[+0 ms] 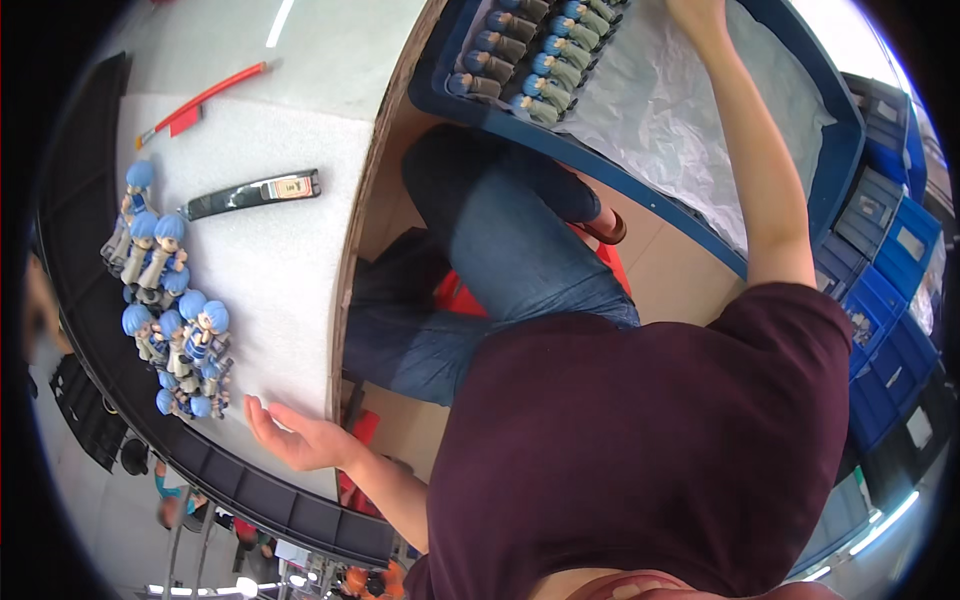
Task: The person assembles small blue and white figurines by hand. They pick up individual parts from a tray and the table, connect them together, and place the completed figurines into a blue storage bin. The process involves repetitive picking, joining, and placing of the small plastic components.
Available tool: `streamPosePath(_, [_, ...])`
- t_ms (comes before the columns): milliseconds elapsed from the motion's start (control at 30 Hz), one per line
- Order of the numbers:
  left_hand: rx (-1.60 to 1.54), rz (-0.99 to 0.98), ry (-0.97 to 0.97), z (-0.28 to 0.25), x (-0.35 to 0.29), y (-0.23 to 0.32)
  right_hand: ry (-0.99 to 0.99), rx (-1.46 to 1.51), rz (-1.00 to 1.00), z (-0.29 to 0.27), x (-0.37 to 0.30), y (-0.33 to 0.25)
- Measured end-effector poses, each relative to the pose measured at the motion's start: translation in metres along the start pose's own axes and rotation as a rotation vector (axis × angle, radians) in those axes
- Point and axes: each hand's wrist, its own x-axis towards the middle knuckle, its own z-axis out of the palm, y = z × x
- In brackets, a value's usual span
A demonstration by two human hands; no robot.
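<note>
Okay, left hand (295, 440) empty, fingers loosely curled, just beside blue-haired figures (192, 305) bunched on counter (340, 60), white sheet (285, 260) probably saving paint. Right hand (697, 9) mostly cropped by blue bin (650, 207), can't tell grip; rowed figures (545, 88) inside, maybe against rubbing.

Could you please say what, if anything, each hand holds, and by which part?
The left hand holds nothing; the right hand is cut off, so I cannot tell.

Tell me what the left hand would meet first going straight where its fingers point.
The left hand would probably meet the nearest blue-haired figurines, though its height above the white sheet is unclear.
</note>
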Motion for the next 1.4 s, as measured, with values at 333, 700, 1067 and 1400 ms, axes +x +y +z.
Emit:
streamPosePath(333, [-0.005, 0.048, -0.008, -0.002, 0.001, -0.001, -0.547, -0.204, -0.321, 0.027, -0.127, -0.047])
streamPosePath(700, [0.036, 0.054, -0.027, -0.007, 0.003, 0.007, -0.438, -0.192, -0.257, 0.03, -0.124, -0.049])
streamPosePath(1067, [0.037, 0.098, -0.006, -0.007, 0.005, 0.009, -0.301, -0.186, -0.286, 0.036, -0.09, -0.033])
streamPosePath(1400, [0.031, 0.082, -0.029, -0.009, 0.005, 0.011, -0.173, -0.038, 0.081, 0.047, -0.05, -0.019])
